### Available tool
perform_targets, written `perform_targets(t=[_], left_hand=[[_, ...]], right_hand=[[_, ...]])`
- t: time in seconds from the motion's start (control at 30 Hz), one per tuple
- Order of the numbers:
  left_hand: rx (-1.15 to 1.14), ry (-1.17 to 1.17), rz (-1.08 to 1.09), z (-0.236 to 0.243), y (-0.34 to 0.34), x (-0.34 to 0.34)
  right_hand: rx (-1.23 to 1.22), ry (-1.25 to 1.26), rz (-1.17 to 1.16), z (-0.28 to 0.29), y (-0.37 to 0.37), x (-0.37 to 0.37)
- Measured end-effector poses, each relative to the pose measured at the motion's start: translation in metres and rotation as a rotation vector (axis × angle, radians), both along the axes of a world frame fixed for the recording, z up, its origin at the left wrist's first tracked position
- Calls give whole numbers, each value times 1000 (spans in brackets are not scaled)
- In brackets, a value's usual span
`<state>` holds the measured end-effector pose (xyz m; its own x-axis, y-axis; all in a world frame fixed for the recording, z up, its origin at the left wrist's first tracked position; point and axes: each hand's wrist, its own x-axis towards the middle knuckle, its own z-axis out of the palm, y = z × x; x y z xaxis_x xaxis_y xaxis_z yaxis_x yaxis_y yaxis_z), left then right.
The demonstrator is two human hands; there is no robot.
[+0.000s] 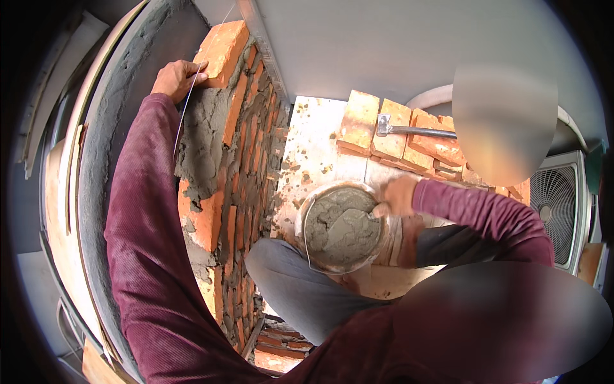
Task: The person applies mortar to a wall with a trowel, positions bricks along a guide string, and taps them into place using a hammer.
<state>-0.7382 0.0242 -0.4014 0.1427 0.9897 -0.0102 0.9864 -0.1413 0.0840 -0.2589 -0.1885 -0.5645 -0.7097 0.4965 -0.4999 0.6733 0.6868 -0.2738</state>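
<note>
My left hand (178, 78) reaches to the far end of a brick wall (238, 185). Its fingers and thumb press on the near left corner of an orange brick (222, 52) on top. A thin string (186, 105) runs past the fingertips, along the wall's left side. Grey mortar (203, 144) lies spread on the wall top just nearer than that brick. To the right, my right hand (398, 195) is closed at the rim of a round bucket (299, 227) of wet mortar. A trowel's blade (348, 229) lies in the mortar; the hand hides its handle.
Bricks (359, 121) are stacked beyond the bucket, with a hammer (416, 130) lying on them. A mortar-spattered board (313, 137) lies between wall and stack. An air-conditioner unit (555, 208) stands far right. A grey ledge (118, 96) runs left of the wall; my bent knee (281, 275) is close by.
</note>
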Motion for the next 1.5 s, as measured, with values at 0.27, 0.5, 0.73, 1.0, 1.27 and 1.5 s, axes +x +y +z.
perform_targets(t=[0.27,0.5,0.73,1.0,1.27,1.5], left_hand=[[54,20,-79,-12,7,-6],[65,24,-42,-8,6,-5],[69,-23,-76,-9,11,0],[45,8,-55,-3,-1,0],[58,-19,-71,-8,2,-4],[69,-3,-72,-5,4,-6]], right_hand=[[84,-172,187,35,-21,21],[80,475,-379,46,25,56],[-826,1202,-1244,-1,120,-158],[-713,1381,-1326,-17,138,-285],[-700,1468,-1235,-24,133,-299],[-801,1428,-1072,-33,76,-295]])
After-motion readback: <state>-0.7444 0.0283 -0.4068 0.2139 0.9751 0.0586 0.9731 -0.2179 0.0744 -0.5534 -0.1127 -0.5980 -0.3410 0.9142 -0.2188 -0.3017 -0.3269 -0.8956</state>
